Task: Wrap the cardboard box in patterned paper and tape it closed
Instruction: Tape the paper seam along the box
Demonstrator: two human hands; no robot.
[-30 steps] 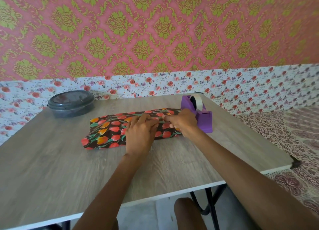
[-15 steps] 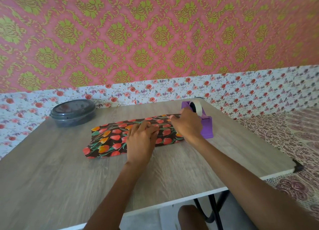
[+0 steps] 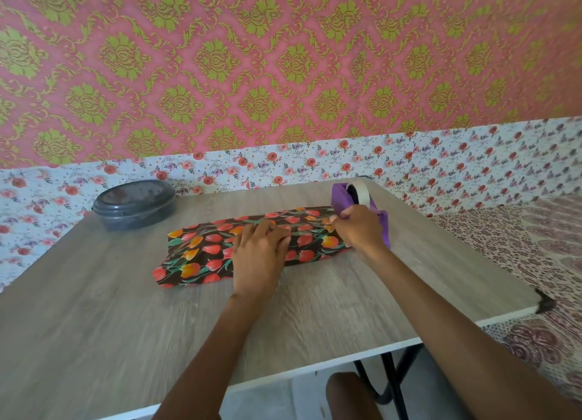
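- Black paper with red and orange tulips, the patterned paper (image 3: 201, 256), is covering the cardboard box, which is hiding underneath. The bundle is lying flat on the tabletop (image 3: 94, 309) in the middle of the frame.
- Its long side is running from the lower left up toward the right. The right end is sitting just beside the purple tape dispenser (image 3: 341, 199).
- The left hand (image 3: 258, 256) is lying on top of the bundle. Its fingers (image 3: 271, 230) are nearly flat and are pressing the paper down.
- The right hand (image 3: 359, 227) is bunching its fingers at the dispenser. I cannot tell if they are pinching any tape.
- I think the bundle is light. The paper looks thin and slippery, and it could tear or spring open. Pressing down on the top fold looks like the safest way to hold it, not tugging at the loose ends.
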